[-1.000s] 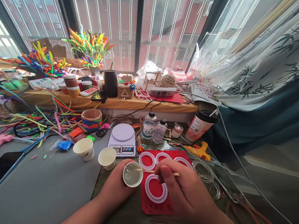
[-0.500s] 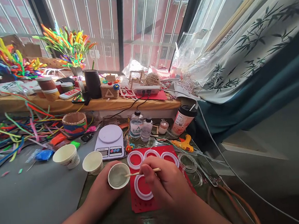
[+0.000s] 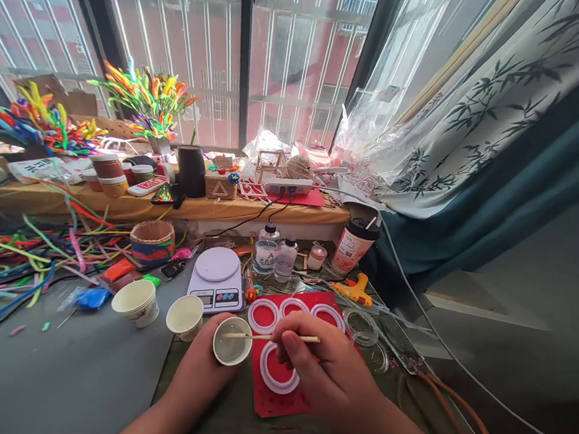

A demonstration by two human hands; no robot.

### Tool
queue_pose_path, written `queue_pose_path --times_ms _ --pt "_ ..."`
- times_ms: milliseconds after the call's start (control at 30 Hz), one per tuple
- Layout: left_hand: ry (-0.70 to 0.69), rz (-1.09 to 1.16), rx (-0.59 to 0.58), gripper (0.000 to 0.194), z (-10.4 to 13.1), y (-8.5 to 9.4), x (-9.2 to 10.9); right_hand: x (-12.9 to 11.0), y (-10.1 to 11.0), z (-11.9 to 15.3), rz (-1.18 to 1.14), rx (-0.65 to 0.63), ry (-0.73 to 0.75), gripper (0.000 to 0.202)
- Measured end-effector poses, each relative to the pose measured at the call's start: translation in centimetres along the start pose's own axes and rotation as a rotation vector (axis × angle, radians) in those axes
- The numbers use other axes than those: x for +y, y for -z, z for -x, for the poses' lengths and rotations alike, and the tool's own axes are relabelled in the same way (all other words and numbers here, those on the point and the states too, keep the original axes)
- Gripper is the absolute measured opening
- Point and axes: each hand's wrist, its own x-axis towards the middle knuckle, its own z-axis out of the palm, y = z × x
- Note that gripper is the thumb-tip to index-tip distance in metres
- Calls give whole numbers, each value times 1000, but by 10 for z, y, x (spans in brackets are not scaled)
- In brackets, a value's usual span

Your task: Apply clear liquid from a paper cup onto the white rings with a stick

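Observation:
My left hand (image 3: 203, 361) is wrapped round a paper cup (image 3: 234, 359) with cloudy, clear liquid inside. A thin wooden stick (image 3: 259, 338) is pinched in my right hand (image 3: 321, 361), its far end inside the cup. Beneath my right hand lies a red sheet (image 3: 279, 405) bearing several pale ring-shaped molds (image 3: 263, 317); the hand hides part of them. Another paper cup (image 3: 185, 319) stands just left of the held one, and a stack of paper cups (image 3: 136, 304) is farther left.
Behind the cups sits a white kitchen scale (image 3: 217, 276). Two clear bottles (image 3: 266, 253), a drink cup (image 3: 353, 247) and a yellow glue gun (image 3: 354, 290) stand or lie at the back right. Clear rings (image 3: 362, 325) lie right of the sheet; pipe cleaners (image 3: 32, 254) clutter the left.
The stick has swept leftward across the cup, its end now near the cup's left side. The view has tilted and shifted slightly; my left hand keeps its hold on the cup.

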Motion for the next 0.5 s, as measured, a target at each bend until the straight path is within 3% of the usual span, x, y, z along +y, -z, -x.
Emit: queue_pose_path --times_ms 133,267,367,500 --pt "-44 13 -49 39 2 -2 -3 10 2 23 -106 21 -144 55" --pt "-78 24 -92 38 3 -1 -3 6 1 34 13 189 -182 57" --pt "-99 39 -90 38 4 0 -2 -5 -1 29 -56 66 -219 61" --pt "-120 52 -84 42 4 1 -1 -15 -2 13 -14 102 -232 57"
